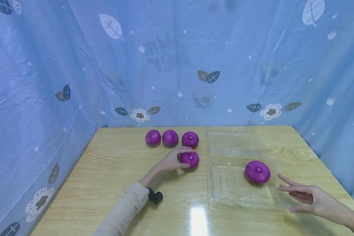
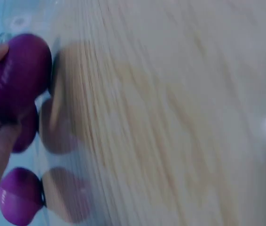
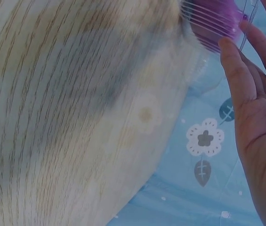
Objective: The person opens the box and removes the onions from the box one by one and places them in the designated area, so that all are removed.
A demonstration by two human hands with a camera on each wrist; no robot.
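My left hand (image 1: 170,161) grips a round purple onion (image 1: 191,160) near the middle of the table, thumb on its near side and fingers over its far side. In the left wrist view, thumb and fingers hold this onion (image 2: 22,70) from both sides. Another purple onion (image 1: 257,172) lies in the right part of an opened clear plastic box (image 1: 227,185). Just right of that box is my right hand (image 1: 315,199), its fingers loosely spread and holding nothing. In the right wrist view its fingertips (image 3: 227,44) are right by the clear box wall.
Three more purple onions stand in a row at the back: left (image 1: 152,137), middle (image 1: 170,138) and right (image 1: 190,139). The box lid (image 1: 233,141) lies folded back toward the table's far edge. A black device (image 1: 155,197) sits at the left wrist. Blue patterned curtain (image 1: 177,65) surrounds the wooden table.
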